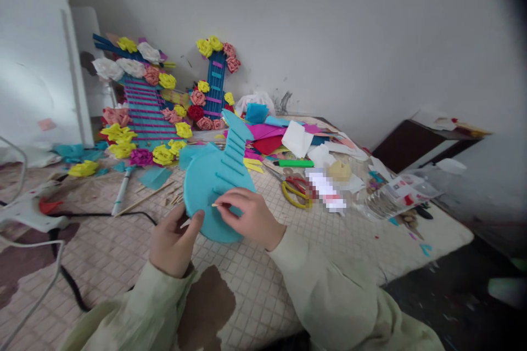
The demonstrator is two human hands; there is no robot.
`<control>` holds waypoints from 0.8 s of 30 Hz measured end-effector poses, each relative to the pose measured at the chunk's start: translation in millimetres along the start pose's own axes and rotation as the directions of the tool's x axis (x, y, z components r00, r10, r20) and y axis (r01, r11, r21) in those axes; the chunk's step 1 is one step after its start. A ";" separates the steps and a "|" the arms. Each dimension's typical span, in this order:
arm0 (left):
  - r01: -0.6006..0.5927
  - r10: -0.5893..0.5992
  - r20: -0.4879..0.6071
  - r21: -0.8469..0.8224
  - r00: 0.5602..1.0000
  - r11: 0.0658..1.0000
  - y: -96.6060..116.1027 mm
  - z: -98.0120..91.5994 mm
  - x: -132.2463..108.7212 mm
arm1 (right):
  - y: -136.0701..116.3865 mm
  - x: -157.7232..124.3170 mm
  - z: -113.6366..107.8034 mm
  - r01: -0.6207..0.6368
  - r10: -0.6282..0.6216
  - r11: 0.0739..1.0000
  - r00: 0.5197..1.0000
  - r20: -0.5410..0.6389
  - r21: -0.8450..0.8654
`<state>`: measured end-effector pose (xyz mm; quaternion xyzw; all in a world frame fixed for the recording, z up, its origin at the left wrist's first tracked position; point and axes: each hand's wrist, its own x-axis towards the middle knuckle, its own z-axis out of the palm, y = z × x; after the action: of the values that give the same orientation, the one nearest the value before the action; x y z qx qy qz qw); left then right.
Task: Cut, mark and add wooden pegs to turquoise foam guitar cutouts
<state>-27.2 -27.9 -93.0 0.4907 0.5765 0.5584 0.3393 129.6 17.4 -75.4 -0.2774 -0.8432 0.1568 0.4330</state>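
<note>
A turquoise cutout [206, 175] with a round body and a narrow neck is tilted up over the table, with thin raised strips across its neck and upper body. My left hand [175, 238] grips its lower left edge, thumb in front and fingers behind. In my right hand [251, 216], thumb and fingertips pinch a small wooden stick [214, 205] close against the cutout's face. Whether the stick touches the surface I cannot tell. Thin wooden sticks [144, 197] lie on the table just left of the cutout.
Two flower-trimmed blue pieces [148, 112] lean on the wall. A glue gun [33, 211] with cables lies left. Scissors [296, 197], a green-handled tool [294, 163], paper scraps [296, 139] and a plastic bottle [399, 194] lie right. The table's right edge [465, 236] drops away.
</note>
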 end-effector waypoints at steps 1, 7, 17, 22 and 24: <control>-0.018 0.018 0.014 0.020 1.000 1.000 -0.7 -1.0 0.0 | -0.4 2.2 1.0 0.017 -0.017 1.000 1.000 0.008 -0.013; -0.102 0.106 -0.030 0.120 0.994 0.987 2.4 -1.9 -1.4 | -2.0 9.7 3.7 0.106 -0.088 0.983 0.988 0.125 -0.151; 0.016 -0.016 -0.002 -0.008 1.000 1.000 -2.2 -2.5 0.2 | -2.6 23.1 -6.7 0.317 -0.206 0.896 0.917 0.341 -0.312; -0.029 0.029 -0.009 0.025 1.000 0.999 -6.6 -2.1 1.7 | -6.5 25.9 -6.9 0.417 -0.238 0.815 0.874 0.424 -0.403; -0.066 0.068 -0.029 0.069 0.997 0.995 -7.6 -2.3 1.6 | -6.4 26.6 -5.2 0.432 -0.235 0.798 0.865 0.442 -0.421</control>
<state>-31.2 -26.4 -99.8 0.5122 0.5834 0.5571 0.2947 119.2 28.5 -52.0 -0.1907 -0.9557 -0.1013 0.1998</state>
